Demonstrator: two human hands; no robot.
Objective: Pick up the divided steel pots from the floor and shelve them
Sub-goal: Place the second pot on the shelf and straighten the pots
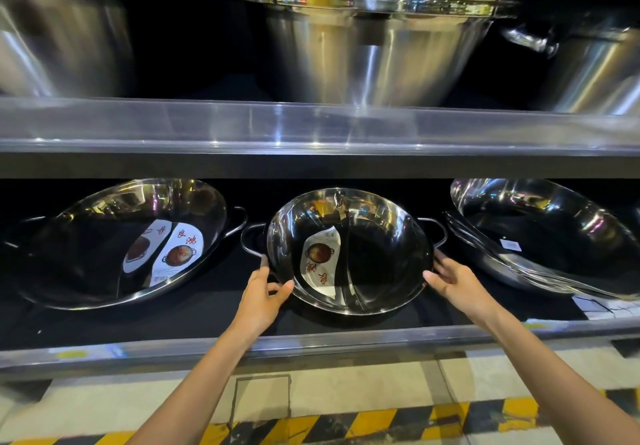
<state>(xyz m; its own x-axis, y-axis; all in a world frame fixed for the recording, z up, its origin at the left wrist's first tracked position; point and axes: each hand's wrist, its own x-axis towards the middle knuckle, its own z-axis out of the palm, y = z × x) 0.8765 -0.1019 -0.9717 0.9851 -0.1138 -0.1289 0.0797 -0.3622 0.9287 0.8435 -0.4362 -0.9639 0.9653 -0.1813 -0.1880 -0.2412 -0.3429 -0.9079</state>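
Divided steel pot (349,250) on the lower shelf (207,309), between both hands.
The left hand (261,297) and right hand (453,280) grip its rim at opposite sides, fingers curled loosely onto the edge.

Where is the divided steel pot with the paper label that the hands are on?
In the head view, the round divided steel pot sits mid lower shelf, tilted up at the back, between a wider steel pan and stacked steel pans, with left hand and right hand on its rim.

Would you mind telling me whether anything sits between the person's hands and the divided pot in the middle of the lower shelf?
Nothing visible does. The left hand and right hand already touch the rim of the divided pot on either side; the neighbouring pots stand apart from it.
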